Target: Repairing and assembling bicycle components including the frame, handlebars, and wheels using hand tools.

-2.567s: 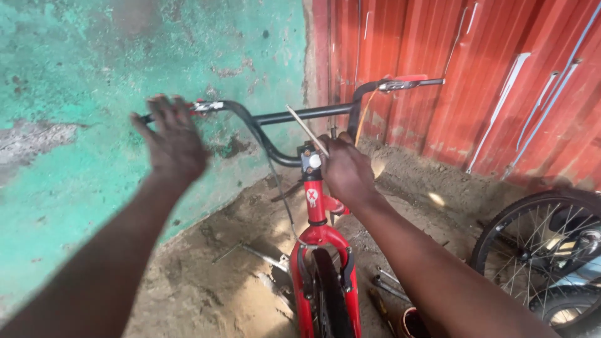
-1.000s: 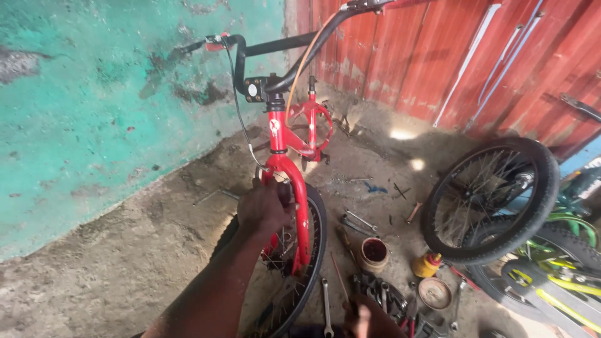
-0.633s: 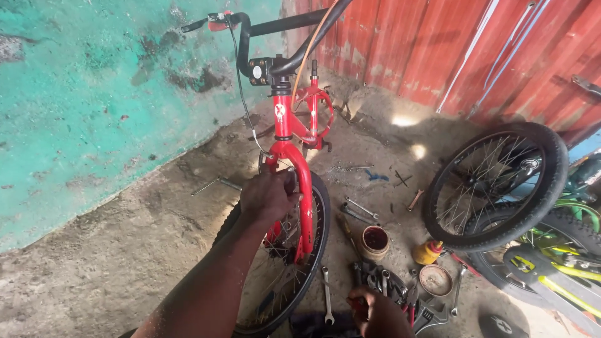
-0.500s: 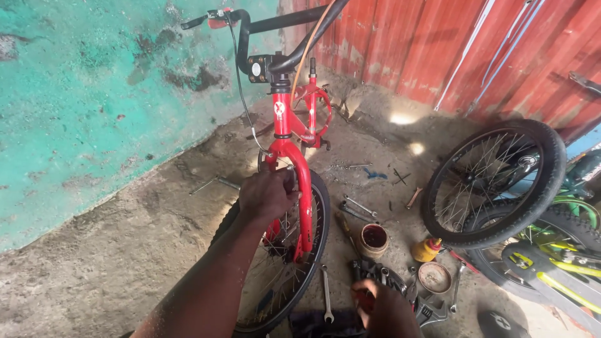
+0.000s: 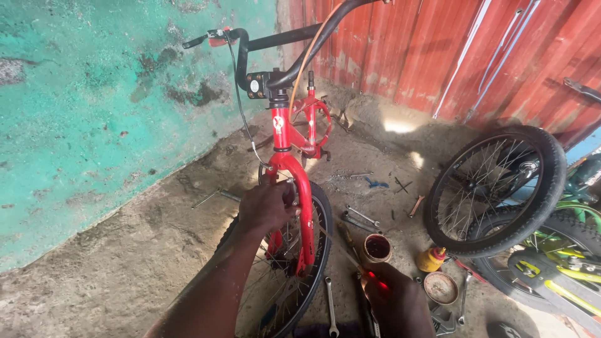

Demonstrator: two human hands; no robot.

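Note:
A small red bicycle [image 5: 290, 150] with black handlebars [image 5: 275, 47] stands on the dirt floor near a teal wall. My left hand [image 5: 268, 206] grips the red front fork and the top of the black front wheel [image 5: 316, 250]. Low at the bottom edge, my right hand [image 5: 391, 300] is closed on a thin tool with a red handle [image 5: 374, 276], its metal shaft pointing up-left toward the wheel.
Wrenches [image 5: 362, 218] and small tools lie on the ground right of the bicycle, with a small round tin [image 5: 377, 247], a yellow bottle [image 5: 432, 258] and a shallow dish [image 5: 441, 288]. A loose wheel [image 5: 498, 188] leans at right, before a red metal wall [image 5: 476, 56]. A green-yellow bicycle [image 5: 563, 263] lies far right.
My left hand left the handlebar and came down to the fork. My right hand dropped to the tools on the ground and picked up the red-handled tool. The view tilted downward.

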